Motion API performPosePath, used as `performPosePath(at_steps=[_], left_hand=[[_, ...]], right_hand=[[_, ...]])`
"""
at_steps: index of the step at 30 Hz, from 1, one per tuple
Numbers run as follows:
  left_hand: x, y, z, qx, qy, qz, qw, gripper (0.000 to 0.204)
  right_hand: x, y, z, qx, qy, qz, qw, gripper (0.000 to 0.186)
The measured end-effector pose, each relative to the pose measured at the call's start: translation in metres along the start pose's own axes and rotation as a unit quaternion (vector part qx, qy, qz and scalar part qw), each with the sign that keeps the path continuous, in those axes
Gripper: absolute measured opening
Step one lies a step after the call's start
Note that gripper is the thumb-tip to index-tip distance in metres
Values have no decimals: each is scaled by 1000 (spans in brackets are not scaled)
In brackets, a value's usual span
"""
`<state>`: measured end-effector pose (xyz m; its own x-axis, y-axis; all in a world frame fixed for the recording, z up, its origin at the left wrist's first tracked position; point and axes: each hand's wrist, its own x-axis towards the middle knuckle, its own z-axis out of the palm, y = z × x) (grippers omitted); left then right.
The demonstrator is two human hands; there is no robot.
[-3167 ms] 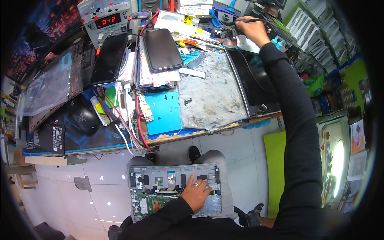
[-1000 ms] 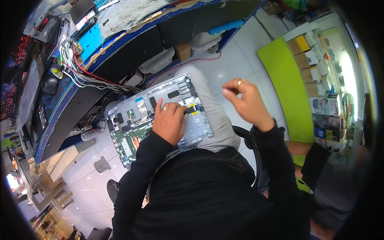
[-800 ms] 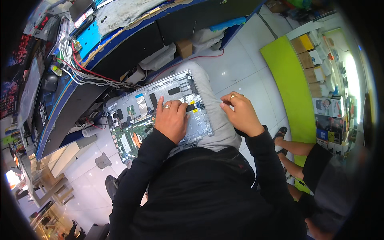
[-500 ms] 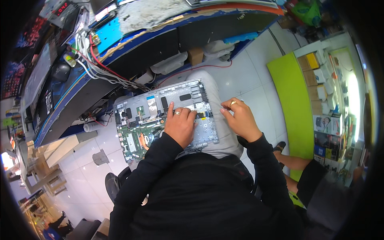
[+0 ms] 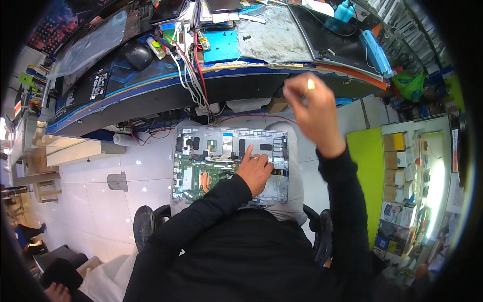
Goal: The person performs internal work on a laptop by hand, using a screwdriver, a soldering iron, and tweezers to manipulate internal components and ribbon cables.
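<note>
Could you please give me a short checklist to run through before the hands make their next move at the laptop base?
1. Base lying on the lap: ok.
2. Left hand on the base: ok, it rests on the right half with fingers spread.
3. Right hand empty: cannot tell, it is raised off the base, blurred, with fingers curled.
4. Board fully in sight: not ok, the left sleeve hides part of it.
5. Fingers free of rings: not ok, each hand wears one.
6. Cables at the bench clear of the base: cannot tell whether they touch it.
</note>
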<state>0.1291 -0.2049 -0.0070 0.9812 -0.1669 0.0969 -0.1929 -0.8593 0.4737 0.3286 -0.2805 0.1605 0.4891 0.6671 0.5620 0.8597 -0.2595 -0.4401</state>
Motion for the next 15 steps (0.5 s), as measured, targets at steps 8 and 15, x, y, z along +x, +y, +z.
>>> performPosePath(at_steps=[8,15], left_hand=[[-2,-3,3,3,24,14,1000,27],[-6,-8,2,9,26,13,1000,28]], right_hand=[[176,64,49,-152,-71,-78,983,17],[165,-9,96,-71,-104,-105,987,20]])
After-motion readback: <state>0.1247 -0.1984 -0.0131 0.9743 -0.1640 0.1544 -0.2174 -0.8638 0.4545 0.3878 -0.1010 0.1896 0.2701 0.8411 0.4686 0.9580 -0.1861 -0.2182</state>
